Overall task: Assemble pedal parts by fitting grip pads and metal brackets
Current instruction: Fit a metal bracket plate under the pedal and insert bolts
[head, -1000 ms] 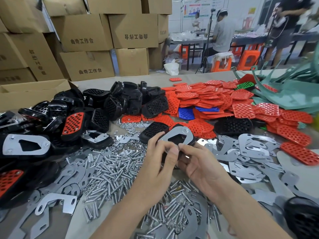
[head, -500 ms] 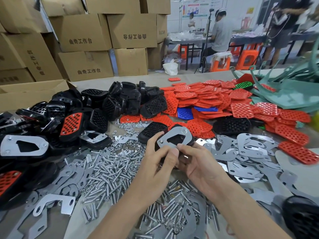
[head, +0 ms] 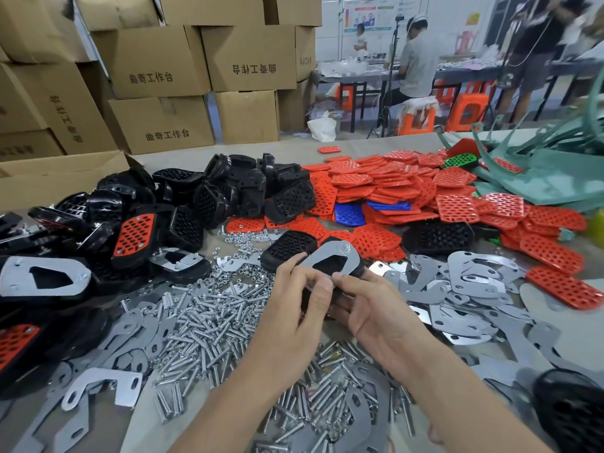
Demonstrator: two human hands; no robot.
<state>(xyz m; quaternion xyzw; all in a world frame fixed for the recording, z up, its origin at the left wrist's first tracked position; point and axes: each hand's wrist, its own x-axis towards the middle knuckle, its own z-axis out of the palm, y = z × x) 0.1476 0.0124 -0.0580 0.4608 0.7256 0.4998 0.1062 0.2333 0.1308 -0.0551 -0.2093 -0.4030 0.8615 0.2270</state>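
Screws point(head: 202, 322) and loose brackets point(head: 457, 282) ring left hand point(head: 294, 308) and right hand point(head: 376, 318), fingers point(head: 322, 289) apparently pinching one pedal point(head: 327, 255).

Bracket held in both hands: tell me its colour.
The bracket is silver-grey bare metal; the head view shows it.

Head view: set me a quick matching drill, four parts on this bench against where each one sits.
Things:
1. blue pad
2. green pad
3. bolts
4. pedal

Places:
A. held by left hand and right hand
B. far right of the red pads, by the teal parts
C. loose heap left of the hands
D. near left edge of the red pads

Pairs: 1-D, 2-B, 3-C, 4-A
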